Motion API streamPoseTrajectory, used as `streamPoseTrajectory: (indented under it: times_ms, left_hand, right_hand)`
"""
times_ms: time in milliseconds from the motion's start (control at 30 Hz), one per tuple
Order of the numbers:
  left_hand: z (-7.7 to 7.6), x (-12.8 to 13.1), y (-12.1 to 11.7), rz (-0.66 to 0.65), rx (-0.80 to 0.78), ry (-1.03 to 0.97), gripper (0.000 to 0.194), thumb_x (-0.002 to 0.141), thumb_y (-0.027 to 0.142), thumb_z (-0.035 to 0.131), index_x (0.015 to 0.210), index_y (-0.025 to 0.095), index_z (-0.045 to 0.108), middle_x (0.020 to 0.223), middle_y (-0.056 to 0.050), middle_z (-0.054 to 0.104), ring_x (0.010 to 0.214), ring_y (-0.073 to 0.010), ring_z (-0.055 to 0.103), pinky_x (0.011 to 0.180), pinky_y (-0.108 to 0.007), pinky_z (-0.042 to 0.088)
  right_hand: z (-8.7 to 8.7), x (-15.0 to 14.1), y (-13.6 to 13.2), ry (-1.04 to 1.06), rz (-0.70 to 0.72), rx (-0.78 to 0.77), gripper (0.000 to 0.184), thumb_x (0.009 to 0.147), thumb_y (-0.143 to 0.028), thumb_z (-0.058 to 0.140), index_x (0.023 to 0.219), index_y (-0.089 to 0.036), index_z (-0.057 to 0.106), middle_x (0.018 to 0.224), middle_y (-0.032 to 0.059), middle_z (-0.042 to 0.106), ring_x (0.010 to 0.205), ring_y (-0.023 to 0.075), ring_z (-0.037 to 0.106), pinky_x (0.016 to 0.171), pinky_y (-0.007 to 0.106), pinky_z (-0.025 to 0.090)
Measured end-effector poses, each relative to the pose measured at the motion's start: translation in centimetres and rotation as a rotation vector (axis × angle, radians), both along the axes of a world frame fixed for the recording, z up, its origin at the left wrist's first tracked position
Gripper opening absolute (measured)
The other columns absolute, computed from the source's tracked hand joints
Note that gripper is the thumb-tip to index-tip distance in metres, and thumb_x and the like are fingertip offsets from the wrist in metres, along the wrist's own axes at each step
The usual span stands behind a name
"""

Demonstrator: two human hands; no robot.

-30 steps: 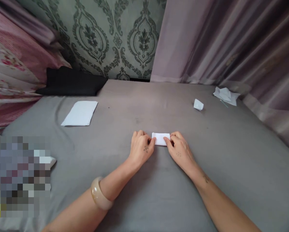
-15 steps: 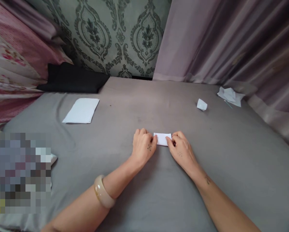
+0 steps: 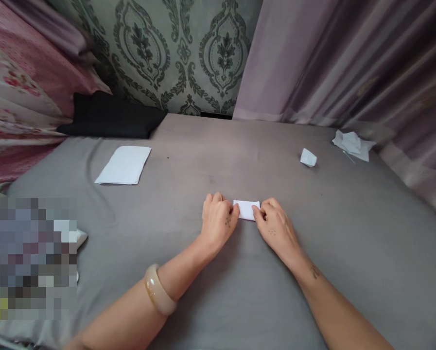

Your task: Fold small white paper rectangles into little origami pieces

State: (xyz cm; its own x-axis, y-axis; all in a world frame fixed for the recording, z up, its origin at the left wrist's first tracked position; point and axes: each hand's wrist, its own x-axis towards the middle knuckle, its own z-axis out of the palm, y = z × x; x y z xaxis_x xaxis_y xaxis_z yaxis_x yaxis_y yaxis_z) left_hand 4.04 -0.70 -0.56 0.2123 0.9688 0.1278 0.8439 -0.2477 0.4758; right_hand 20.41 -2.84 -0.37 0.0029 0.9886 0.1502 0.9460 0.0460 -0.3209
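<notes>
Grey cover (image 3: pixel 218 301): whole surface, creased at left.
Sheet stack (image 3: pixel 125 165): white, flat, left, nearer than black cloth.
Black cloth (image 3: pixel 112 119): far left, beside floral fabric.
Floral fabric (image 3: pixel 17 97): pink and white, left edge.
Wallpaper (image 3: pixel 183 48): far, grey-green, dark ornate pattern.
Mauve curtain (image 3: pixel 312 58): far right, hanging in folds.
Small white piece (image 3: pixel 308 158): far right, on cover.
Crumpled papers (image 3: pixel 352 143): right of it, thin stick (image 3: pixel 349 157) just beside.
Pixelated patch (image 3: pixel 28 257): near left, contents unreadable.

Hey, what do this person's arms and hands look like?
The forearms are bare. A thick, glossy cream bangle circles the left one. The left hand and right hand bear small dotted marks; another dark mark sits near the right wrist.
</notes>
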Motion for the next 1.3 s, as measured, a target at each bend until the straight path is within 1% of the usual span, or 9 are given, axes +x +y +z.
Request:
streamPoseTrajectory:
  times_ms: [400,533,667,767,867,967,1100,1200,1300]
  left_hand:
    - [-0.2,0.2,0.3,0.021,0.001,0.016,0.035,0.087,0.034,0.049,0.058,0.019,0.06,0.073,-0.008,0.055,0.075,-0.0219,0.046,0.076,-0.037,0.038]
    - [-0.4,0.2,0.4,0.01,0.016,0.033,0.035,0.087,0.034,0.049,0.058,0.019,0.06,0.073,-0.008,0.056,0.075,-0.0218,0.047,0.075,-0.037,0.038]
    - [-0.2,0.2,0.3,0.011,0.012,0.07,0.033,0.087,0.034,0.05,0.06,0.018,0.059,0.076,-0.008,0.057,0.077,-0.0228,0.048,0.074,-0.037,0.037]
    - [0.2,0.1,0.2,0.01,0.007,0.095,0.029,0.088,0.035,0.048,0.066,0.018,0.057,0.082,-0.01,0.057,0.079,-0.024,0.049,0.072,-0.037,0.037]
    - [0.5,0.1,0.0,-0.003,0.023,0.103,0.021,0.09,0.033,0.045,0.082,0.017,0.056,0.089,-0.011,0.056,0.083,-0.0248,0.049,0.072,-0.037,0.037]
    - [0.5,0.2,0.0,-0.086,0.056,0.081,0.014,0.091,0.024,0.042,0.095,0.017,0.053,0.097,-0.01,0.055,0.087,-0.0242,0.047,0.075,-0.037,0.038]
    - [0.2,0.3,0.4,-0.273,0.128,0.127,0.021,0.092,0.015,0.035,0.092,0.018,0.056,0.096,-0.01,0.058,0.089,-0.0237,0.046,0.079,-0.036,0.038]
    - [0.1,-0.2,0.7,-0.358,0.155,0.126,0.026,0.093,0.017,0.035,0.091,0.017,0.061,0.095,-0.009,0.06,0.087,-0.0225,0.049,0.079,-0.034,0.039]
    - [0.1,-1.0,1.3,-0.387,0.113,0.013,0.025,0.092,0.019,0.041,0.091,0.019,0.066,0.098,-0.007,0.063,0.086,-0.0201,0.052,0.08,-0.031,0.041]
  right_hand:
    - [-0.1,-0.1,0.1,-0.022,-0.002,0.003,0.032,0.091,-0.034,0.042,0.065,-0.02,0.051,0.08,0.0058,0.056,0.061,0.0146,0.052,0.058,0.029,0.036]
    - [0.2,-0.3,0.0,-0.077,-0.027,-0.031,0.031,0.092,-0.034,0.041,0.068,-0.019,0.053,0.084,0.0065,0.057,0.063,0.015,0.053,0.058,0.029,0.036]
    - [0.7,-0.7,-0.2,-0.152,-0.044,-0.057,0.029,0.093,-0.034,0.041,0.073,-0.018,0.055,0.087,0.0078,0.057,0.067,0.0167,0.056,0.056,0.029,0.035]
    - [1.0,-1.0,-0.5,-0.197,-0.072,-0.057,0.029,0.093,-0.035,0.042,0.075,-0.018,0.057,0.089,0.0094,0.057,0.067,0.0176,0.056,0.055,0.03,0.033]
    - [0.9,-1.0,-0.7,-0.222,-0.105,-0.043,0.029,0.093,-0.037,0.044,0.076,-0.017,0.057,0.088,0.0098,0.056,0.064,0.0174,0.055,0.054,0.03,0.032]
    - [0.5,-0.8,-0.8,-0.218,-0.119,0.002,0.027,0.093,-0.037,0.044,0.08,-0.017,0.055,0.087,0.0085,0.056,0.062,0.0157,0.053,0.054,0.029,0.032]
    - [0.0,-0.1,-0.5,-0.15,-0.103,0.052,0.022,0.094,-0.033,0.041,0.086,-0.017,0.054,0.089,0.0076,0.056,0.062,0.0148,0.052,0.055,0.028,0.034]
    - [0.1,0.5,-0.4,-0.015,-0.044,0.066,0.017,0.092,-0.027,0.042,0.091,-0.017,0.055,0.091,0.0082,0.057,0.073,0.018,0.056,0.062,0.029,0.04]
    - [0.5,0.5,-1.0,0.072,0.087,0.122,0.02,0.091,-0.018,0.039,0.099,-0.017,0.058,0.1,0.0104,0.06,0.091,0.0212,0.057,0.075,0.032,0.045]
